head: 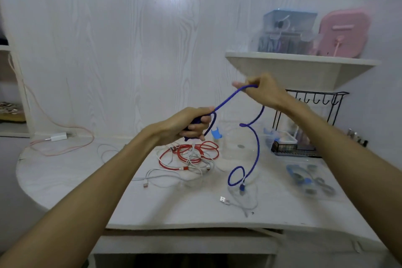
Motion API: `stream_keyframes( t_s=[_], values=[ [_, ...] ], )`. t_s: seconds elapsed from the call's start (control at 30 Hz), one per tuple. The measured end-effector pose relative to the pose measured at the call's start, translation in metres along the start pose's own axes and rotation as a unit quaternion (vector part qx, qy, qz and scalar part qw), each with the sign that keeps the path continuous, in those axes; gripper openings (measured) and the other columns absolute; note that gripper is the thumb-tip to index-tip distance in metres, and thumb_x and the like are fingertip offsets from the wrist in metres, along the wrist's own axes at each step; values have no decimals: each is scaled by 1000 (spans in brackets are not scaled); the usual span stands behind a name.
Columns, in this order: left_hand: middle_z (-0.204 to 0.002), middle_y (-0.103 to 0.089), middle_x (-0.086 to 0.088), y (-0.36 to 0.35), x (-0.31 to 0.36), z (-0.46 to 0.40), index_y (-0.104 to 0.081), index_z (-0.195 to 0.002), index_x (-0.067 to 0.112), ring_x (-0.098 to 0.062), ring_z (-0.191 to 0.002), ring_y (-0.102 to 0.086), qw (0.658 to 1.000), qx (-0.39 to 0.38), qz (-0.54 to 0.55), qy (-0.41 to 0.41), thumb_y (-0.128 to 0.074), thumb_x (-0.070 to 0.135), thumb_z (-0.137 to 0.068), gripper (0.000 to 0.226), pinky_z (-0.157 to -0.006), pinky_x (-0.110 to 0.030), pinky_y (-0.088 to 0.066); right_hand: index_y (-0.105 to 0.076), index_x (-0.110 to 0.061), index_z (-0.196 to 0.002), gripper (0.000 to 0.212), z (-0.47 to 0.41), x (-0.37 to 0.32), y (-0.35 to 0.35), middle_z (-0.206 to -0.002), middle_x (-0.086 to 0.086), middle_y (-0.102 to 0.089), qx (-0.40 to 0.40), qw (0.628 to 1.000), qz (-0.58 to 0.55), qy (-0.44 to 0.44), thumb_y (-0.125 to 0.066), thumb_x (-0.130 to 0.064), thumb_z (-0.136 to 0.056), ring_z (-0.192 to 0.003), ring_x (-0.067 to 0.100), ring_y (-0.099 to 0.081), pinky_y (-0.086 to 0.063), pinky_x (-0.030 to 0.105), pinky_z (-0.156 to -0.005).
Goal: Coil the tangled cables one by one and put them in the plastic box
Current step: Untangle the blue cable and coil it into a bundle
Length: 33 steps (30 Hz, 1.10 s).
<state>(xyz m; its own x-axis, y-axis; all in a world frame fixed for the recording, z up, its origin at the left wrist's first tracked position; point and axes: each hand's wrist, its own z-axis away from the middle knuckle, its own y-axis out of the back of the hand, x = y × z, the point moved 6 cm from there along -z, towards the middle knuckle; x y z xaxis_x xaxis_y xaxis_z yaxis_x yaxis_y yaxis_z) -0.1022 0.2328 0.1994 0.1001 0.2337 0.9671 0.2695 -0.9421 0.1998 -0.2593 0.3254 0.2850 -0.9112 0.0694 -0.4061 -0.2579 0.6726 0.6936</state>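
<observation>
- Blue cable (255, 143), mid-coil: my left hand (185, 124) is curled round the gathered loops; my right hand (261, 90) pinches the free run, raised above the worktop (87, 172).
- Cable tail hangs, its plug end resting near the clear plastic box (237, 143).
- Next, by my judgement: lay another loop into the left hand.
- Red cable (189, 152) and white cable (165, 173) lie tangled, waiting.

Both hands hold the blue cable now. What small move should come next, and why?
Probably the right hand should bring its stretch of the blue cable to the left hand as another loop. The left hand already grips some blue loops, while a long tail hangs down to the table.
</observation>
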Motion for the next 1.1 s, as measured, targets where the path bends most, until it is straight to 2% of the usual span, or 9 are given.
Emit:
stream_keyframes(
  t_s=[0.2,0.27,0.43,0.53,0.67,0.8,0.93,1.03,1.1],
  values=[
    [-38,-24,10,-29,48,18,-40,-51,23,-6,-29,-17,990,41,93,-101,-38,29,-100,50,-52,-19,-47,-28,-17,-50,54,32,-41,51,-43,-5,-24,339,939,21,46,-41,-35,-99,-41,11,-22,-21,20,-45],
    [-37,-26,10,-35,51,25,-38,-54,21,-6,-28,-18,982,83,120,-120,-40,28,-100,46,-50,-18,-46,-38,-13,-53,49,35,-42,48,-46,-4,-28,298,954,7,23,-41,-29,-99,-42,8,-25,-23,25,-47],
    [-37,-26,11,-43,22,51,-36,-60,19,-5,-28,-18,988,96,99,-71,-38,30,-100,42,-50,-19,-43,-57,-18,-68,32,74,-31,-9,-61,-3,-50,-35,995,-22,-90,-54,-35,-94,-49,4,-43,-37,16,-50],
    [-39,-26,9,-53,-5,71,-40,-59,18,-6,-29,-18,993,86,84,-6,-35,42,-100,47,-48,-21,-41,-59,-12,-101,17,109,-40,-45,-87,6,-60,-131,987,22,-92,-62,-26,-90,-73,16,-56,-50,33,-74],
    [-40,-27,7,-63,-27,101,-42,-62,14,-7,-30,-20,988,108,108,17,-21,47,-101,55,-50,-23,-35,-63,-16,-98,9,149,-72,-80,-69,-2,-59,-124,981,-110,-98,-58,-17,-91,-60,9,-54,-46,22,-58],
    [-45,-31,6,-71,-43,128,-45,-71,14,-9,-35,-23,989,123,-67,46,-17,50,-101,55,-48,-20,-35,-63,-20,-89,21,164,-98,-67,-52,-8,-47,77,996,-1,-35,-64,-5,-74,-49,8,-43,-34,25,-49],
    [-46,-34,3,-108,-56,156,-50,-66,15,-8,-34,-23,999,8,45,26,-19,63,-95,64,-48,-19,-37,-55,-18,-92,13,179,-136,-66,-46,-6,-39,141,977,113,113,-57,-31,-91,-45,16,-39,-31,27,-48],
    [-54,-48,3,-128,-62,172,-52,-65,24,-7,-36,-35,994,-27,94,-39,-32,64,-92,53,-51,-18,-42,-56,-15,-83,35,196,-127,-80,-48,-3,-50,119,986,75,87,-41,-43,-98,-47,20,-49,-41,31,-52],
    [-65,-62,2,-133,-67,181,-56,-68,26,-8,-46,-54,992,-16,109,-67,-42,58,-90,41,-57,-17,-47,-55,-16,-71,45,206,-114,-104,-59,1,-57,16,998,27,48,-35,-44,-100,-61,24,-57,-47,39,-66]
  ],
)
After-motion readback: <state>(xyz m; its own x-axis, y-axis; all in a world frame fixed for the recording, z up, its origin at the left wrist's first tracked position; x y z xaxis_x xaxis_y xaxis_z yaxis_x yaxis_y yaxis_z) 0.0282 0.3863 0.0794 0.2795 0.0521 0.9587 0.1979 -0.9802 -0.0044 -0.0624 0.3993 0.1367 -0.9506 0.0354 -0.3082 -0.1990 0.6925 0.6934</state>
